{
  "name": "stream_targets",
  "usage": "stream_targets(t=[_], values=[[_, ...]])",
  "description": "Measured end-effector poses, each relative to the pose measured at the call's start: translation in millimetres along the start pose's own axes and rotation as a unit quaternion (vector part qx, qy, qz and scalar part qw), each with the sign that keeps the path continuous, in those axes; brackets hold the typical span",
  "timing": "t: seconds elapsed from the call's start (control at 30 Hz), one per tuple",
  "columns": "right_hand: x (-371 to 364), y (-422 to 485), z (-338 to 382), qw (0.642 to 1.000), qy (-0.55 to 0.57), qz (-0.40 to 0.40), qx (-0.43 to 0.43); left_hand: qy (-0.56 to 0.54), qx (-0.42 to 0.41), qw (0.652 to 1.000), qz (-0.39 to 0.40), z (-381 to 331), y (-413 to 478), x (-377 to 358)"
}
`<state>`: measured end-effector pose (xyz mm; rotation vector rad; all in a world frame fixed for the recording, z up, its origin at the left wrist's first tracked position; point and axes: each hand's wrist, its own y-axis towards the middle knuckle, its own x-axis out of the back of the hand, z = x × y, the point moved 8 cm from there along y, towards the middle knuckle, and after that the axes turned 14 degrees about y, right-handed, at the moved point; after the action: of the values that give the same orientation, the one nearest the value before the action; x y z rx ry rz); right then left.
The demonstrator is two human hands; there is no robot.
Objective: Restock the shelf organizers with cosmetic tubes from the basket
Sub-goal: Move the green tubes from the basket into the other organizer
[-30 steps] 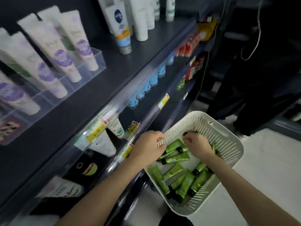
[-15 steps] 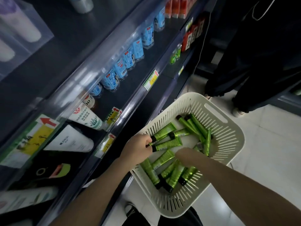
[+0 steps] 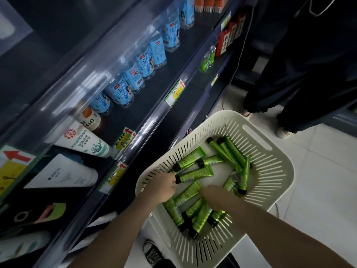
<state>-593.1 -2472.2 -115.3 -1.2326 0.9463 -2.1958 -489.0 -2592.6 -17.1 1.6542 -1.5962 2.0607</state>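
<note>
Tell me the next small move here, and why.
Probably close the right hand on a green tube in the near pile and lift it. That hand is down on the pile in the white basket, while the left hand is curled at other caps.

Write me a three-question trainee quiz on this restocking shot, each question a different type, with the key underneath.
1. True or false: the left hand and the right hand both reach into the white slotted basket.
2. Multiple choice: the caps on the green tubes are A) white, B) black, C) red.
3. Fill in: the bottles lined up in a row on the shelf carry ___ labels.

Key: 1 true; 2 B; 3 blue.
</note>
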Motion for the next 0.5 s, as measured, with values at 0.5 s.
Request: stream_targets(t=[0.5], values=[[28.4,-9.8,-1.6,0.996,0.068,0.057,-0.012,0.304,-0.039,0.949,0.074,-11.1,27.2,-48.3]])
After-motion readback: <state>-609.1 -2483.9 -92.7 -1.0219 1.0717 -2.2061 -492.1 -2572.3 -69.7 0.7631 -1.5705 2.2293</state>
